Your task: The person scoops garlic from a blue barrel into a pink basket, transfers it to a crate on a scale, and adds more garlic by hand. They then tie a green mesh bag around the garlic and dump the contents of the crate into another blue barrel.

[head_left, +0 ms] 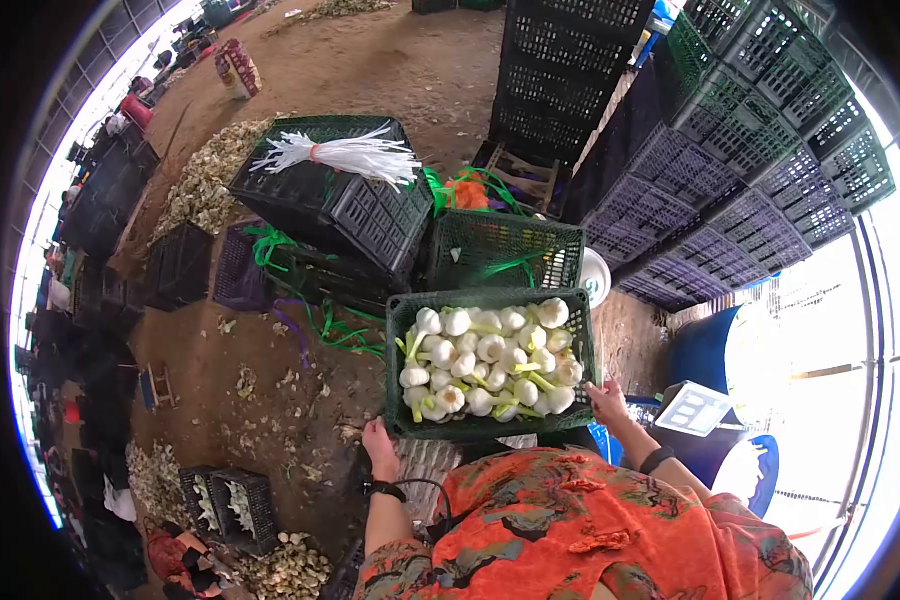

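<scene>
A dark green plastic crate, filled with white garlic bulbs on short green stems, is in front of my body. At its near left corner, my left hand is closed, its fingertips partly hidden. My right hand is closed at the crate's right side near the front corner, with the thumb side showing. What supports the crate from below is hidden.
Behind it stands another green crate. White strips tied in red lie on an upturned black crate. Tall crate stacks rise on the right. A scale display and blue barrels stand nearby. Another person is lower left.
</scene>
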The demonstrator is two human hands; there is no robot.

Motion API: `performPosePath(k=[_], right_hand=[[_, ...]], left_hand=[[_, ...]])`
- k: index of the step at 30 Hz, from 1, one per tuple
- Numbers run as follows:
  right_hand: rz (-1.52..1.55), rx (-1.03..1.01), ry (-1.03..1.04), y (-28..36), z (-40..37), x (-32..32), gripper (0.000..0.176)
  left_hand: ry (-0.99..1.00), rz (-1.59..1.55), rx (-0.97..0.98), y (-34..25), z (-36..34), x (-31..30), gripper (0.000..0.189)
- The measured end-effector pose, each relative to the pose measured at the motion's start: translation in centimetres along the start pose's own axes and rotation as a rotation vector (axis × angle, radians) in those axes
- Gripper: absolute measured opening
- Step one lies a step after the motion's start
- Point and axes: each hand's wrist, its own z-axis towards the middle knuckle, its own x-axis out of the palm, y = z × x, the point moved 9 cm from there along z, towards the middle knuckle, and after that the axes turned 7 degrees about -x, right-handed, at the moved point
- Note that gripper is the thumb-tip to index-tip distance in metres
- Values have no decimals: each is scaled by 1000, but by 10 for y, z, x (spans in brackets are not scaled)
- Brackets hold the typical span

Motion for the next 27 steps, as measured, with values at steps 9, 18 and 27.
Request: performPosePath(k=[9,18,27], right_hand=[[-344,-253,165,26,1,-9,20],[126,52,3,32,105,-67,28],[281,242,385,52,181,42,30]], left_hand=[[-178,710,726,-201,-73,80,34],[218,189,-176,-142,77,165,68],[265,295,-277,-142,174,162,29]])
